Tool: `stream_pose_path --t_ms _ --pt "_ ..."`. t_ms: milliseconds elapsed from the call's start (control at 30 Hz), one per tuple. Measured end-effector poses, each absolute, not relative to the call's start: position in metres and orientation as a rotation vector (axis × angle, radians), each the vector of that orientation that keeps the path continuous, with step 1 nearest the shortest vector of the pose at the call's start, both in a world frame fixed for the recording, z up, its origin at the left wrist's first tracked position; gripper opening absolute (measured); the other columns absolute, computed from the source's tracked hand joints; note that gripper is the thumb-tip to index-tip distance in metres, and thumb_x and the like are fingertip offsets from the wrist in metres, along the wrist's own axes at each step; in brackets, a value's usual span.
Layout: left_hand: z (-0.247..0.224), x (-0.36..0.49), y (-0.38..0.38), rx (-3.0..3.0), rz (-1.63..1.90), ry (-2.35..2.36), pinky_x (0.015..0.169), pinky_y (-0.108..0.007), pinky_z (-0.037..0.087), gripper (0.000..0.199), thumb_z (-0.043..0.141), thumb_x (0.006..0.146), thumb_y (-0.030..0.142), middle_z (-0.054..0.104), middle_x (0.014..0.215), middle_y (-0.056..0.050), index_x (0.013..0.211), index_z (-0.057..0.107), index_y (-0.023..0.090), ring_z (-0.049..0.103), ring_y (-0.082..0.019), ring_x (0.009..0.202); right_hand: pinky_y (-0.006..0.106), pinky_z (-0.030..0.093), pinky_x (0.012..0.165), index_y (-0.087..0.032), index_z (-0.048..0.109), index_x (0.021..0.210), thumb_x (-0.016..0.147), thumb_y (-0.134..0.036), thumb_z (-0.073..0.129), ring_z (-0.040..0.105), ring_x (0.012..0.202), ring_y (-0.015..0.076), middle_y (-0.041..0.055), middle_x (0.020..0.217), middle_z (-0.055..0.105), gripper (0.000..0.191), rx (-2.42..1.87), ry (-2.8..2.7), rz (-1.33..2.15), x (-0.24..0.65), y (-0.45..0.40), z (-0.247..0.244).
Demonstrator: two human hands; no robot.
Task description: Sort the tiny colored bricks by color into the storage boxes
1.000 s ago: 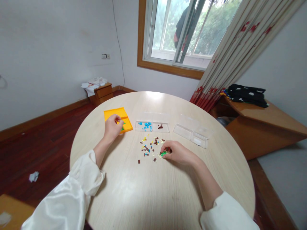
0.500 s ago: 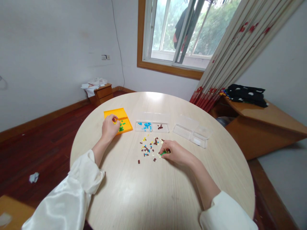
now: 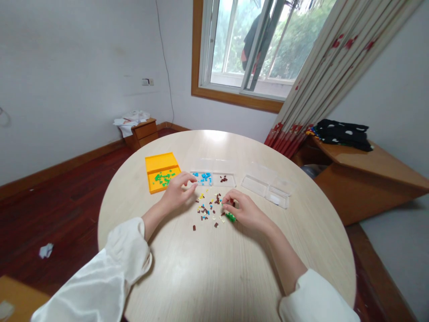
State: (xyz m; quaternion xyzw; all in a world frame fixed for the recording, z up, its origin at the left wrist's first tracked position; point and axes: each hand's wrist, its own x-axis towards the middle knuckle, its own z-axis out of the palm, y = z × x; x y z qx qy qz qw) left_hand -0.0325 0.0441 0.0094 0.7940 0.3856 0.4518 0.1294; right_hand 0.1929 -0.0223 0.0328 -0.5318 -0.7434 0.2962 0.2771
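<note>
At the centre of the frame, on the round, pale wood-grain desk [image 3: 208, 273], lies a loose scatter of tiny brown, yellow, cream and blue plastic pieces [image 3: 203, 209]. The left hand [image 3: 177, 192] hovers left of it, its grip moderately wide, nothing visible between thumb and fingers. The right hand [image 3: 245, 209] arches over the scatter's right edge, beside a cluster of small green plastic pieces [image 3: 230, 217]; its grip is narrow, though whether it pinches anything I cannot tell. More green bits lie in the open orange-yellow plastic box [image 3: 162, 161], left of centre. The clear plastic two-compartment case [image 3: 224, 184] behind the scatter probably stands open for easy reach, its divider keeping blue and brown apart.
</note>
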Motion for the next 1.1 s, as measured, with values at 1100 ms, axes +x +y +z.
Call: stream_pose_path --t_ms 1100 --pt "0.007 -0.001 0.016 2.483 1.287 0.611 0.067 -0.026 0.046 0.010 0.053 0.082 0.018 0.062 0.072 -0.004 0.078 0.062 0.016 0.057 -0.014 0.072 0.028 0.038 0.066 -0.014 0.072 0.077 0.061 -0.054 0.070 0.051 0.066 0.0129 0.0043 0.073 0.066 0.042 -1.230 -1.419 1.378 0.173 -0.019 0.023"
